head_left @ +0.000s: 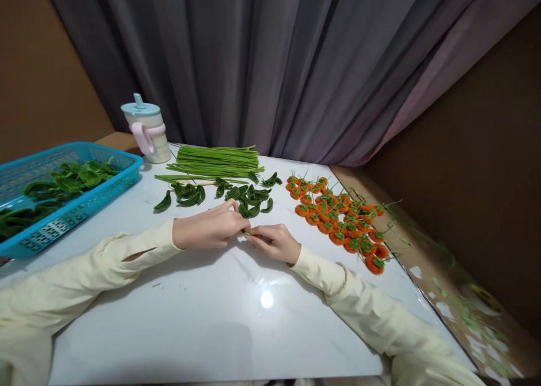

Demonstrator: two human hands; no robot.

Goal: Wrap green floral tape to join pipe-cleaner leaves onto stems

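Note:
My left hand [215,224] and my right hand [274,242] meet over the middle of the white table, fingertips pinched together. Between them shows the end of a small green piece [247,234]; the fingers cover most of it, so its kind is unclear. Just beyond my left hand lie several curled dark green fuzzy leaves [249,197]. Behind these is a bundle of bright green stems [217,160], laid side by side. To the right of my right hand, orange fuzzy flower heads [325,211] with green bases and thin wire-like ends lie in rows.
A blue plastic basket [80,214] with green leaf shapes inside stands at the left. Behind it is a lidded cup [146,129] with a pink handle. A grey curtain [253,65] hangs along the back. Green and white scraps [477,329] litter the brown surface at the right.

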